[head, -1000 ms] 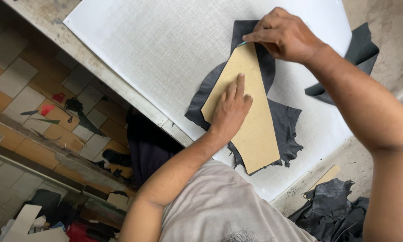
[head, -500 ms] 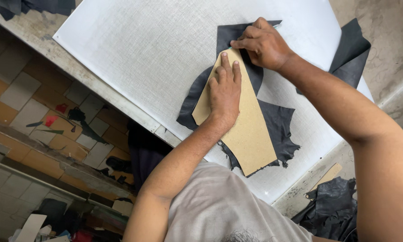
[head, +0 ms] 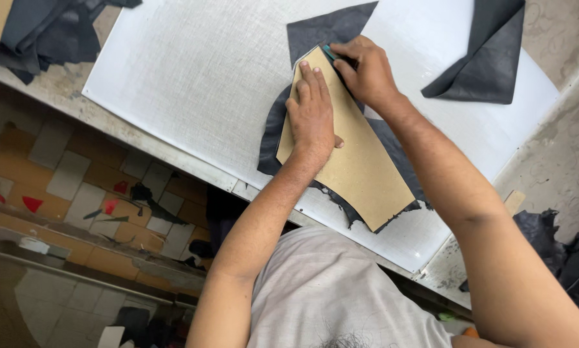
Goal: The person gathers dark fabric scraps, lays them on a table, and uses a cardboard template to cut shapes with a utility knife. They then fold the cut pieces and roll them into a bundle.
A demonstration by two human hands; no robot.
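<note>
A tan cardboard pattern [head: 366, 174] lies on a piece of dark grey leather [head: 321, 29], on a white cutting board [head: 193, 77]. My left hand [head: 312, 113] presses flat on the upper part of the pattern, fingers spread. My right hand [head: 366, 71] is at the pattern's top corner, closed around a small teal-handled tool [head: 331, 53] whose tip touches the pattern's edge. The tool's blade is hidden by my fingers.
Another folded dark leather piece [head: 489, 58] lies at the board's far right. More dark leather scraps [head: 44, 32] pile at the top left and at the lower right [head: 560, 251]. The grey bench edge [head: 141, 145] drops to a tiled floor [head: 64, 180] on the left.
The view has shifted. My left hand slid up the pattern toward its top. My right hand moved down onto the top corner, with the teal tool now showing.
</note>
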